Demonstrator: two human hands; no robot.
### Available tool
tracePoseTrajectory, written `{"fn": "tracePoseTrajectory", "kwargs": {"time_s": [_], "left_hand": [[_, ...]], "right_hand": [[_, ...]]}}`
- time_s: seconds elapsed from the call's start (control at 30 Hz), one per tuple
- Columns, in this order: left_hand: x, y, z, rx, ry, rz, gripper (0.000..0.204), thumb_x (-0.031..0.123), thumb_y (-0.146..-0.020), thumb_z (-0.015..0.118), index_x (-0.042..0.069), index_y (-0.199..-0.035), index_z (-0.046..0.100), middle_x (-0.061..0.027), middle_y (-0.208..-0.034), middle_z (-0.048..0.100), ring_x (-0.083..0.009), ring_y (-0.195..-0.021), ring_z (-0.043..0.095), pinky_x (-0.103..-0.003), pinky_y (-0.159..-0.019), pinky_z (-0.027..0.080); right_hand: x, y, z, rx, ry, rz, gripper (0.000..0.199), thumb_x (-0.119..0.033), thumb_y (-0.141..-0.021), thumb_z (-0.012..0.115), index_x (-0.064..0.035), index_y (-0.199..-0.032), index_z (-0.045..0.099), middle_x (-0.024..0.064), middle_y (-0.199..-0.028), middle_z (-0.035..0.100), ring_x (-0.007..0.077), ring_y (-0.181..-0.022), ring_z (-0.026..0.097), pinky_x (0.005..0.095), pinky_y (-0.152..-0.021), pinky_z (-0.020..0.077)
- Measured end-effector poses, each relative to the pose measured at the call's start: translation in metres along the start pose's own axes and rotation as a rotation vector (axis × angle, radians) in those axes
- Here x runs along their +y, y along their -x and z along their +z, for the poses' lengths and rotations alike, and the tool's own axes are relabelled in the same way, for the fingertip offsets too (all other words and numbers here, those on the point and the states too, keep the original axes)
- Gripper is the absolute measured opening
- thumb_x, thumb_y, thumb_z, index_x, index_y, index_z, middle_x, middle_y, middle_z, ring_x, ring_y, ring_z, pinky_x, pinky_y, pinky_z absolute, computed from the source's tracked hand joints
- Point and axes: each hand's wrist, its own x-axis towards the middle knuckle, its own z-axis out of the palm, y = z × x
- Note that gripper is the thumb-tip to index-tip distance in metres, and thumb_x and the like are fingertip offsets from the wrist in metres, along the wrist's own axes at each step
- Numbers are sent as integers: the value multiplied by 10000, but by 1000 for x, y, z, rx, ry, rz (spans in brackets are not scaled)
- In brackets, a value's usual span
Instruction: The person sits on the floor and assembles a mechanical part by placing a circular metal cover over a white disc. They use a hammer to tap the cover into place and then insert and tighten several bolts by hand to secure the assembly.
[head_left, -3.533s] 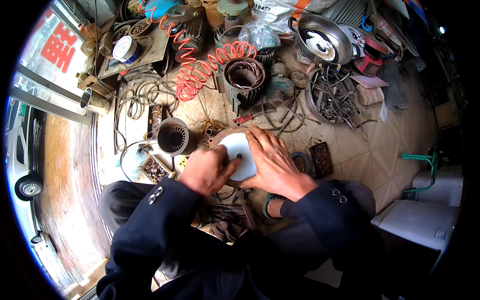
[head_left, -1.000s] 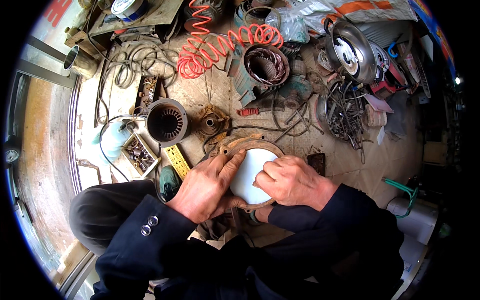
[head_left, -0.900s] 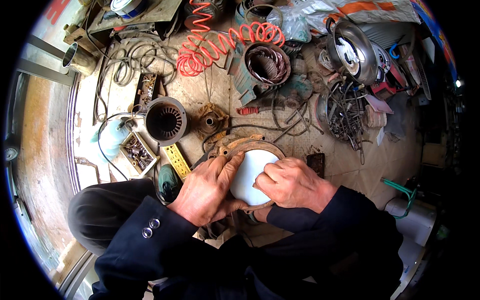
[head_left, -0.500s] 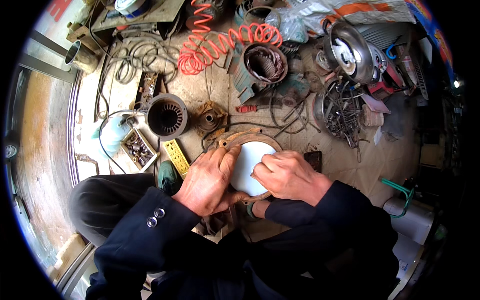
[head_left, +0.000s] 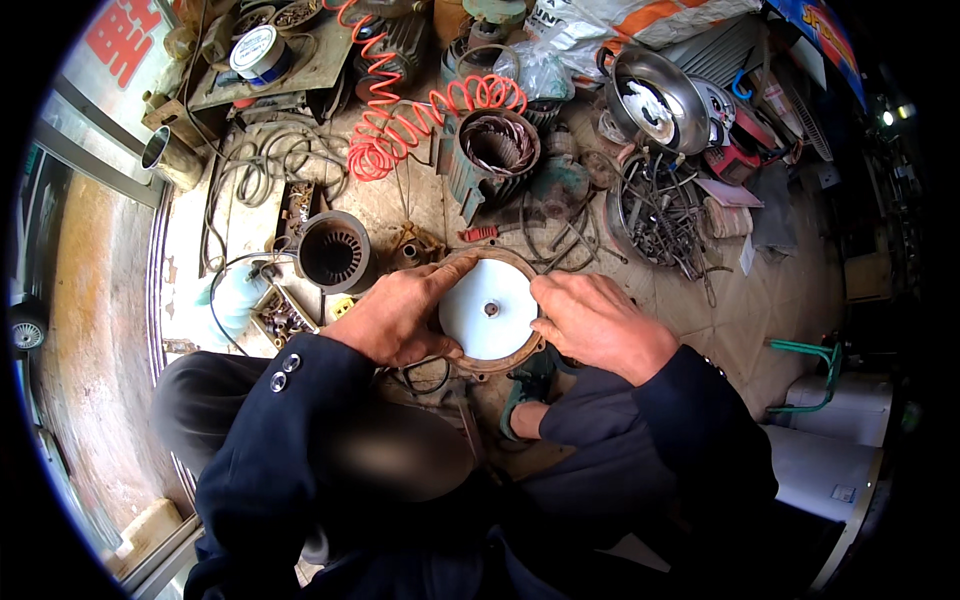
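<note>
A round rusty metal cover (head_left: 490, 371) with a white disc face (head_left: 485, 338) is held up in front of me. In the middle of the white face sits a small dark hub (head_left: 491, 309). My left hand (head_left: 400, 312) grips the cover's left side, fingers along the upper rim and thumb at the lower left. On the opposite edge my right hand (head_left: 605, 325) is closed, thumb and bent fingers on the rim. The far side of the cover is hidden.
Beyond the cover stand a hollow motor stator (head_left: 335, 252) and a green motor housing (head_left: 500, 150) with windings. A coiled red air hose (head_left: 375, 150) lies behind them. At right are a bowl of tools (head_left: 660, 210) and a steel pan (head_left: 680, 95). A parts box (head_left: 283, 315) sits at left.
My right hand has moved from over the white face to the right rim, uncovering the central hub. The cover has risen slightly in view, and the view itself has shifted.
</note>
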Motion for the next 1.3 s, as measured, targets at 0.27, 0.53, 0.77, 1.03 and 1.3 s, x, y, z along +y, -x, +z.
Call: {"fn": "tracePoseTrajectory", "kwargs": {"time_s": [0.27, 0.53, 0.77, 1.03, 1.3], "left_hand": [[6, -4, -7, -65, 117, -69, 1093, 38, -664, 935, 46, -1613, 394, -231, -1343, 683, -405, -1239, 666, -436, -1030, 535], [3, -3, -6, -75, 76, -76, 1093, 104, -677, 942, 52, -1616, 385, -277, -1234, 687, -457, -1117, 682, -491, -935, 545], [2, -4, -4, -61, 96, -64, 1087, 97, -670, 948, 28, -1604, 395, -267, -1305, 677, -432, -1200, 669, -461, -989, 544], [26, 17, -10, 93, 460, -355, 545, 24, -893, 727, 0, -1410, 556, -125, -1190, 692, -208, -1041, 667, -321, -936, 534], [69, 77, 39, -56, 1214, -582, 180, 95, -1049, 540, -8, -1179, 611, -78, -966, 675, -163, -782, 666, -278, -725, 547]], "right_hand": [[6, 9, 11, 61, 20, -76, 317, -190, -924, 774, 52, -1026, 596, 239, -962, 691, 474, -946, 682, 542, -814, 541], [3, -1, 0, -106, 4, 4, 348, -184, -917, 785, 78, -1065, 610, 264, -948, 694, 471, -909, 702, 533, -781, 559], [5, -1, 0, -93, 8, -14, 348, -182, -914, 787, 84, -1048, 606, 267, -945, 699, 471, -900, 706, 527, -777, 565], [1, 8, -8, -1, 36, -69, 311, -178, -909, 780, 62, -1021, 618, 247, -923, 678, 463, -881, 693, 529, -776, 564], [-61, 43, 21, 321, -416, -160, 238, -108, -896, 804, 19, -985, 623, 147, -870, 651, 316, -722, 698, 431, -649, 575]]}}
